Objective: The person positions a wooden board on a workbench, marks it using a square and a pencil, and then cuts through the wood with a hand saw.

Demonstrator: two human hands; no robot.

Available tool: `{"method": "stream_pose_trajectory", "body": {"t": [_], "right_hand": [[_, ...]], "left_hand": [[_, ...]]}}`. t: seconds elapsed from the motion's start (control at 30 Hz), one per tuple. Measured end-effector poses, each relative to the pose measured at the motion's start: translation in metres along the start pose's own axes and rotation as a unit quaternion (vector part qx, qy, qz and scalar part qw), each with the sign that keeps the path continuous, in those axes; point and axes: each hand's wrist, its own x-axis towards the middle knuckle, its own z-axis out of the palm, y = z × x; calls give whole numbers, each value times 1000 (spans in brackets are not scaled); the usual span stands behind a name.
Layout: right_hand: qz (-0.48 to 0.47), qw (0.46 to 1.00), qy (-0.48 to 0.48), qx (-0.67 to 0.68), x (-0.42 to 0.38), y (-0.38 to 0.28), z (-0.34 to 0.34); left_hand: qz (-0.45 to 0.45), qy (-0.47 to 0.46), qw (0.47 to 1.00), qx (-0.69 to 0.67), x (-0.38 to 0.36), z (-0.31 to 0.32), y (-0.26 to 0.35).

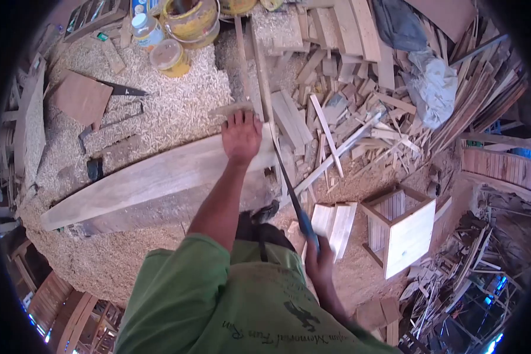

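A long pale wooden board [153, 168] with a tapering left end lies across the sawdust-strewn bench. My left hand [242, 137] presses flat on it near its right end, fingers stretched out. Just past the fingertips is a small piece of wood [231, 108]. My right hand [320, 255] is wrapped round the blue handle of a handsaw [290, 187], low on my right side. The saw's dark blade slants up to the board's right end; whether its teeth sit in a cut cannot be made out.
Wood shavings [183, 97] cover the bench. Yellow buckets [192, 23], a lidded tub [170, 58] and a white-capped bottle [147, 29] stand at its back. Offcuts [336, 112] are heaped to the right, near a wooden frame with a pale panel [410, 239].
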Motion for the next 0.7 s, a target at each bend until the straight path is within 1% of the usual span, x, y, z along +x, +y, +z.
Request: {"method": "stream_pose_trajectory", "body": {"t": [0.03, 0.07, 0.1, 0.13, 0.17, 0.2, 0.23, 0.27, 0.37, 0.4, 0.43, 0.47, 0.5, 0.53, 0.63, 0.67, 0.7], "right_hand": [[13, 1000, -1, 7, -27, -3, -15], [59, 998, -11, 3, -23, -2, -11], [105, 994, -22, -1, -19, -2, -7], [118, 992, -34, -20, 23, 2, 8], [70, 997, -22, -28, 70, 19, 40], [41, 999, -12, -5, 118, 22, 72], [-63, 997, 36, 29, 163, 12, 100], [-56, 998, 22, -4, 203, -3, 113], [-35, 999, 15, -34, 198, -16, 103], [-9, 1000, 0, -15, 154, -20, 77], [-19, 999, 29, -31, 104, 4, 61], [56, 998, -23, -29, 53, 2, 30], [40, 999, -16, -6, 9, 10, 10], [-63, 997, 31, -15, -26, 35, 6], [83, 996, -33, -8, 2, 25, 17], [8, 999, -7, -36, 40, 43, 47], [-7, 1000, 12, -27, 87, 41, 73]], "left_hand": [[-1, 13, 1000, 6, 2, 3, 0], [1, 17, 1000, 12, 0, 4, 0], [-13, -30, 999, 18, 1, -2, 2], [-12, -28, 999, 15, 6, -2, 1], [-13, -28, 999, 12, 6, -2, -1], [-13, -33, 999, 6, 1, -3, 1], [-7, -30, 999, 11, 1, -2, 2], [-2, -28, 999, 16, 2, -3, 1], [3, -38, 999, 30, -4, -5, 0], [-1, -37, 999, 29, -2, -4, 1], [2, -23, 999, 26, -2, 1, 0], [-3, -31, 999, 24, -5, 2, 3], [-5, -38, 999, 26, -4, 2, 3], [-8, -42, 999, 32, -1, 2, 1], [-10, -33, 999, 31, -1, 1, 2], [-6, -26, 999, 30, 0, 0, -3], [-2, -22, 999, 26, -2, 1, -4]]}}
